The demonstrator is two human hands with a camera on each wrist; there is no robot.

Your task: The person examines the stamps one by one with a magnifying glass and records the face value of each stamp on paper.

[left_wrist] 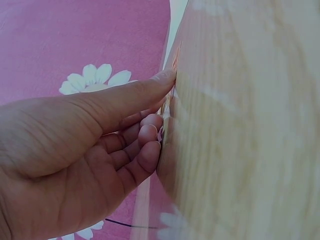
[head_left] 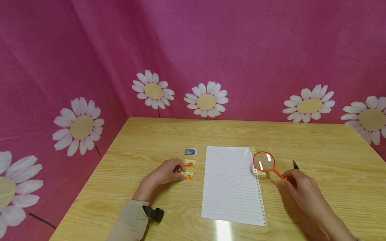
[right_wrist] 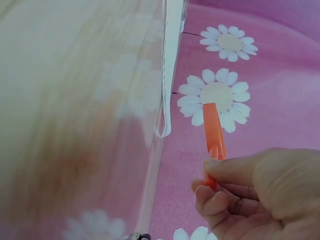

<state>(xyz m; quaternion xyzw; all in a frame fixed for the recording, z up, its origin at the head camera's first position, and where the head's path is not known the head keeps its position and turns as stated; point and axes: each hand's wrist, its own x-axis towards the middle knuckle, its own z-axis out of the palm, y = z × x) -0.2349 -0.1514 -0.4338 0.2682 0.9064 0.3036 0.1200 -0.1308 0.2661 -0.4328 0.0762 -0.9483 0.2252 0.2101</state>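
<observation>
My left hand (head_left: 169, 171) is low over the table, its thumb and curled fingers at the left edge of the nearest stamp (head_left: 189, 175), an orange and yellow one. That hand (left_wrist: 100, 145) has its thumb tip and fingertips against the tabletop in the left wrist view. Two more stamps line up beyond: a yellow-red stamp (head_left: 190, 163) and a blue-green stamp (head_left: 190, 151). My right hand (head_left: 303, 187) grips the handle of an orange magnifying glass (head_left: 264, 161), raised near the paper's right edge. In the right wrist view, thumb and fingers pinch the orange handle (right_wrist: 213, 130).
A lined sheet of paper (head_left: 232, 185), punched along its right edge, lies between the hands. A dark pen (head_left: 295, 164) lies partly hidden behind the right hand. Pink curtains (head_left: 241, 50) with daisies enclose the wooden table (head_left: 169, 134).
</observation>
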